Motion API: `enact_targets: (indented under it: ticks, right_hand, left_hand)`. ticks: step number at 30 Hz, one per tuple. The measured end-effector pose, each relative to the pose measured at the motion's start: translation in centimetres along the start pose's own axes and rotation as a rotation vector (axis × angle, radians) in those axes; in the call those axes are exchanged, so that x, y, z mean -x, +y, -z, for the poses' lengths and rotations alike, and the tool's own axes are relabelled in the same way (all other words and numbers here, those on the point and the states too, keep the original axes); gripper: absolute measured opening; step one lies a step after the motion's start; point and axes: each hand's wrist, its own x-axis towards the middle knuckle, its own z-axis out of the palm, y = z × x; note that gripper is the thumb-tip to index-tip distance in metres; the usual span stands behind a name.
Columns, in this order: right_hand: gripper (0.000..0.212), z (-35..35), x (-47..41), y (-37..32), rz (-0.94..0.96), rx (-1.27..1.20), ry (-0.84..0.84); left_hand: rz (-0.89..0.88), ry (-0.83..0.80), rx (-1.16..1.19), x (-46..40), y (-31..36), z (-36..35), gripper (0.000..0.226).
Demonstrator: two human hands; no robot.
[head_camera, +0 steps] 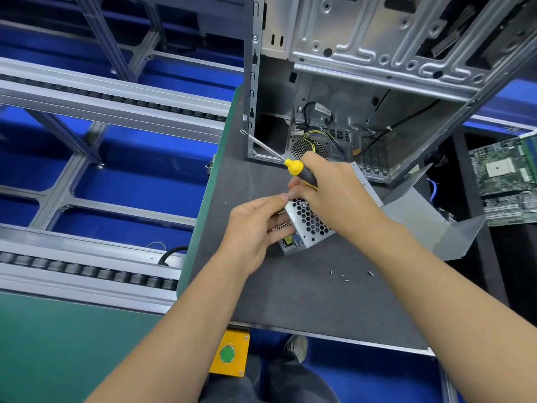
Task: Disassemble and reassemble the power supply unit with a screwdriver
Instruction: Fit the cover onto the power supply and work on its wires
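The grey metal power supply unit (309, 225) with a honeycomb grille lies on the dark mat (305, 292) in the middle. My left hand (252, 231) grips its left end, fingers curled round the edge. My right hand (331, 190) grips a screwdriver (293, 167) with a yellow and black handle; its bare shaft points up and to the left, away from the unit. The fingertips of both hands meet at the unit's top corner. Several small loose screws (347, 275) lie on the mat in front of the unit.
An open computer case (377, 82) stands at the back of the mat, wires inside. A bent metal cover plate (430, 225) lies to the right. A motherboard (505, 181) sits at far right. Roller conveyors (87, 271) run on the left. A yellow button box (229, 353) hangs below the table edge.
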Motion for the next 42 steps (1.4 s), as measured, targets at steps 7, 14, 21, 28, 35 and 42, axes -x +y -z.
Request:
enact_targets:
  ticks: [7, 14, 21, 28, 35, 42]
  right_hand:
    - [0.041, 1.5, 0.4, -0.1, -0.078, -0.024, 0.041]
    - [0.013, 6.6, 3.2, 1.7, -0.058, 0.022, 0.017]
    - [0.012, 7.8, 4.8, 1.2, -0.084, -0.224, 0.111]
    - [0.013, 7.8, 4.6, 1.0, -0.108, -0.191, 0.027]
    - [0.01, 8.5, 4.1, -0.4, -0.13, -0.117, -0.015]
    - [0.013, 9.3, 1.7, -4.1, 0.08, 0.33, -0.126]
  left_hand:
    - [-0.016, 0.062, -0.008, -0.2, 0.1, -0.5, 0.01]
    - [-0.017, 0.065, -0.025, -0.2, 0.0, -0.5, 0.009]
    - [-0.019, 0.068, -0.031, -0.1, 0.0, -0.6, 0.01]
    - [-0.019, 0.073, -0.023, -0.1, 0.0, -0.7, 0.009]
    - [-0.016, 0.102, -0.024, -0.2, 0.0, -0.7, 0.009]
    - [-0.016, 0.126, -0.013, -0.3, 0.0, -0.9, 0.008]
